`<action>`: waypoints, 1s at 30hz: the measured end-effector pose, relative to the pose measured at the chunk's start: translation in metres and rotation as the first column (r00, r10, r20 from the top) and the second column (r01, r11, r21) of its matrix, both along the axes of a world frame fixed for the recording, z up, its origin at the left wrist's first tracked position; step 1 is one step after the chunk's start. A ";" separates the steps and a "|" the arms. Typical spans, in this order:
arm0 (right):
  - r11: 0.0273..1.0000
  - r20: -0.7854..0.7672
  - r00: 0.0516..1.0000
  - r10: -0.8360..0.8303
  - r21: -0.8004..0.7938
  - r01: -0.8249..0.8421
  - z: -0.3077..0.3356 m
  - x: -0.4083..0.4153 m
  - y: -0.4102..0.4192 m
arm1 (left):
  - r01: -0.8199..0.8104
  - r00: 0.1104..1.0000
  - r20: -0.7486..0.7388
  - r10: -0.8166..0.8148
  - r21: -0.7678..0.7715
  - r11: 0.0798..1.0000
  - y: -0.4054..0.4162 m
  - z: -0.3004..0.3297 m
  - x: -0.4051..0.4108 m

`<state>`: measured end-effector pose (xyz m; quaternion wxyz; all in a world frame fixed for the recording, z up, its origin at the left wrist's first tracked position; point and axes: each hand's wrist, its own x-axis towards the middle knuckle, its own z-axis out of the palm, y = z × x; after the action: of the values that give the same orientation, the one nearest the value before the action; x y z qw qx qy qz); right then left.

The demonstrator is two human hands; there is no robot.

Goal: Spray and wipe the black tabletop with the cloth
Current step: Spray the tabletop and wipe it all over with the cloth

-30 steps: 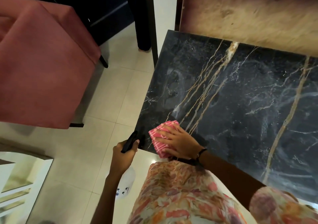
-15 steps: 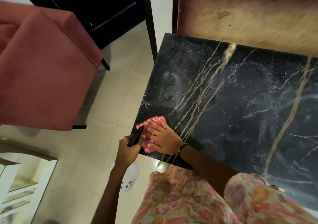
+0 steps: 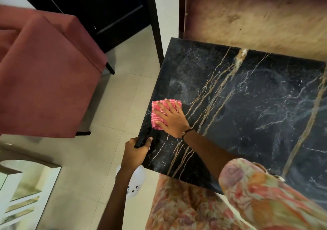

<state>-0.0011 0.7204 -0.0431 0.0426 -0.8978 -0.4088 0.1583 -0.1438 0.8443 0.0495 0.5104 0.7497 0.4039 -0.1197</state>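
The black marble tabletop (image 3: 247, 106) with gold and white veins fills the right side of the head view. My right hand (image 3: 170, 118) lies flat, fingers spread, on a folded pink checked cloth (image 3: 156, 114) near the table's left edge. My left hand (image 3: 136, 151) is closed around the black trigger head of a white spray bottle (image 3: 135, 183), held just off the table's near left corner. The bottle's body hangs below the hand, partly hidden by my forearm.
A pink upholstered chair (image 3: 47, 81) stands on the tiled floor to the left of the table. A brown wooden panel (image 3: 256, 17) rises behind the tabletop. A mirror (image 3: 23, 192) lies at the bottom left. A dark door stands at the back.
My right hand has slid the cloth away from the near left corner, farther up along the table's left edge. The left hand with the bottle has stayed near the corner.
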 end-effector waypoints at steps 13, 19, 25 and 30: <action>0.986 0.028 0.987 0.160 0.040 -0.161 -0.014 -0.004 -0.069 | 0.057 0.997 -0.049 -0.059 -0.044 0.997 0.027 -0.006 0.054; 0.989 0.059 0.988 -0.143 -0.020 0.145 -0.009 0.064 -0.006 | 0.086 0.996 -0.034 -0.087 -0.030 0.996 0.039 -0.010 0.078; 0.996 0.028 0.999 -0.042 0.082 0.039 -0.007 0.031 0.040 | 0.159 0.987 -0.007 -0.159 -0.026 0.987 0.048 -0.006 0.103; 0.992 0.018 0.994 0.108 0.070 -0.109 -0.017 0.014 -0.030 | 0.218 0.976 -0.013 -0.218 0.003 0.976 0.047 -0.007 0.127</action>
<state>0.0127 0.6908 -0.0596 0.0628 -0.8732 -0.4627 0.1393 -0.0168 0.8908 0.0422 0.4898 0.7898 0.3229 -0.1789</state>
